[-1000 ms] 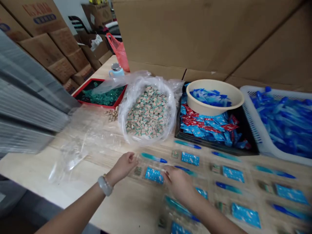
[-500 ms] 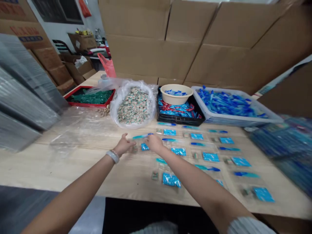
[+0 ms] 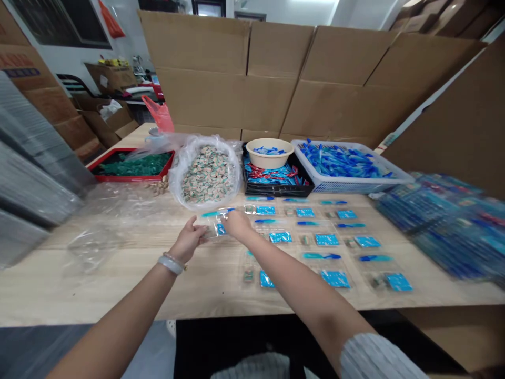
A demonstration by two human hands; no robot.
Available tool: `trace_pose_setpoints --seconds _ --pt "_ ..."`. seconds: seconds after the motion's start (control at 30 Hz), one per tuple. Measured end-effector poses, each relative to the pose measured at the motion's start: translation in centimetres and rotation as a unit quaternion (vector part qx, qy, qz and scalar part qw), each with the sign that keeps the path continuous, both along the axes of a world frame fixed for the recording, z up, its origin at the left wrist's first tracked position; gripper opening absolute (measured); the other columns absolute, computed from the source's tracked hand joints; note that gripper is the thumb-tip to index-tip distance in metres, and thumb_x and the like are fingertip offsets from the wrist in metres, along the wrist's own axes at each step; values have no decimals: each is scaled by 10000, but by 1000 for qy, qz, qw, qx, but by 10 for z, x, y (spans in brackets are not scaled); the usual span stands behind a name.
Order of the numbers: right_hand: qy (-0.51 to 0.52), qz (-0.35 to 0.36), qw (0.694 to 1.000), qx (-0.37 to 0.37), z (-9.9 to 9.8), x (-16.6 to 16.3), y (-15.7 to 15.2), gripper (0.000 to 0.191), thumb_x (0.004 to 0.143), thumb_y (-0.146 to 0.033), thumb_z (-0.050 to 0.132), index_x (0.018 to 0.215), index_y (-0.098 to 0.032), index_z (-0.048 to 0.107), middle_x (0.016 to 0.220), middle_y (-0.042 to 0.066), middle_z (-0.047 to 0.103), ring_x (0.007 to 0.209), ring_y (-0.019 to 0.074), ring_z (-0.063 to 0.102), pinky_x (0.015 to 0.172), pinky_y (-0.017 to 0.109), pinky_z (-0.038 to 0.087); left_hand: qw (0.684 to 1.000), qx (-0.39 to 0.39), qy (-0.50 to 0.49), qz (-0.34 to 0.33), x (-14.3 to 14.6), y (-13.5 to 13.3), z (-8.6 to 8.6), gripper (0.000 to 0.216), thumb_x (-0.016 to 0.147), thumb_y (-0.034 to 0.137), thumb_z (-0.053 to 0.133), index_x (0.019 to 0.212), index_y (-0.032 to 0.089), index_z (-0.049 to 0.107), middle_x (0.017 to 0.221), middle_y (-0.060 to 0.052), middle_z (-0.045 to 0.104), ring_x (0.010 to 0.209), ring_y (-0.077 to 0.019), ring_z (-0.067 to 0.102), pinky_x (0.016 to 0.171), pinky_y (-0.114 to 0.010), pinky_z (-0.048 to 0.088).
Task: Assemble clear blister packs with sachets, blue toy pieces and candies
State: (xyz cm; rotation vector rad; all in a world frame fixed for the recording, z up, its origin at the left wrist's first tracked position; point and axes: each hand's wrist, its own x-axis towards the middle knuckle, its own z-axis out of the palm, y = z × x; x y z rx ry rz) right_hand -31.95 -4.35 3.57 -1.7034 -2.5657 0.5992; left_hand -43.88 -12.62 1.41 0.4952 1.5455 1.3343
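My left hand (image 3: 189, 241) and my right hand (image 3: 236, 223) meet over a small clear packet (image 3: 218, 222) that holds a blue pen and a blue sachet. Both hands pinch the packet's edges a little above the wooden table (image 3: 118, 273). A pale bracelet sits on my left wrist. To the right lie rows of several similar filled clear packets (image 3: 327, 241), flat on the table.
Behind the hands stand a bag of small wrapped candies (image 3: 207, 173), a red tray of green pieces (image 3: 132, 164), a black tray of blue and red sachets (image 3: 276, 179) with a beige bowl (image 3: 269, 152), and a white basket of blue pens (image 3: 343, 163). Cardboard boxes wall the back. Loose clear plastic (image 3: 98, 231) lies left.
The view has pulled back and up, showing more of the table. Both hands have closed on the leftmost packet and raised it slightly off the table.
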Motion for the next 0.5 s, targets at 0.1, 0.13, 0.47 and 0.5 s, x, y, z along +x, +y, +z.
trace_pose_setpoints --seconds 0.1,0.13,0.47,0.5 --pt "-2 15 999 37 18 50 -27 375 817 -389 375 883 -141 648 972 139 611 893 238 578 739 299 418 998 23 -26 -52 29 -19 15 632 740 108 539 1286 175 228 813 -15 509 666 -107 566 593 -243 473" --pt "-13 4 999 47 21 70 -38 373 824 -382 362 859 -146 650 948 133 610 872 233 582 736 302 415 996 20 -31 -79 43 -25 15 627 738 143 550 1279 178 236 833 -19 501 678 -113 567 598 -250 476" --pt "-30 -98 994 35 -27 172 -95 314 843 -277 355 1036 -147 567 1035 118 555 914 217 553 740 286 414 908 -56 344 -230 119 -41 -44 356 759 222 398 1073 66 456 965 -133 470 839 -196 505 815 -332 411" --pt "-33 -114 992 35 -28 176 -95 326 847 -278 347 1043 -121 555 1028 135 557 916 227 551 746 295 412 900 -64 362 -236 117 -41 -43 361 757 225 390 1073 66 458 973 -139 472 842 -200 504 826 -337 402"
